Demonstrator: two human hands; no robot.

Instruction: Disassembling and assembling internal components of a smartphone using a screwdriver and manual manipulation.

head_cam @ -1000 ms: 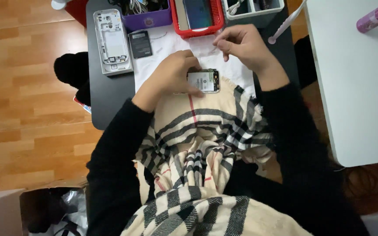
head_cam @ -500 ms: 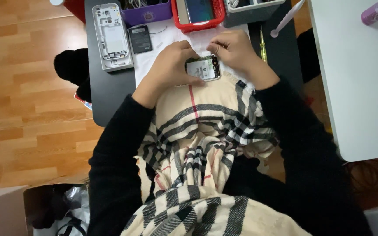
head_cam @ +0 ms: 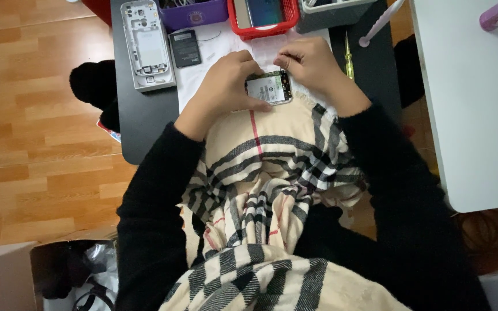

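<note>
My left hand (head_cam: 226, 86) grips a small opened phone (head_cam: 268, 88) by its left end and lower edge, its inner side with a white battery facing up. My right hand (head_cam: 312, 66) pinches at the phone's top right corner with fingertips bent down onto it. Both hands rest over a white cloth (head_cam: 226, 43) on the dark table (head_cam: 145, 115), just above my beige checked scarf (head_cam: 260, 173).
A white phone back shell (head_cam: 146, 43) and a black battery (head_cam: 185, 48) lie at the left of the table. A purple tray (head_cam: 194, 11), a red basket (head_cam: 263, 17) and a grey tray (head_cam: 329, 7) line the far edge. A yellow screwdriver (head_cam: 349, 57) lies right of my hand. White table (head_cam: 468, 103) to the right; cardboard box (head_cam: 59, 270) on the floor.
My right hand came down from above the cloth onto the phone's top right corner. My left hand kept its grip on the phone; the view shifted slightly.
</note>
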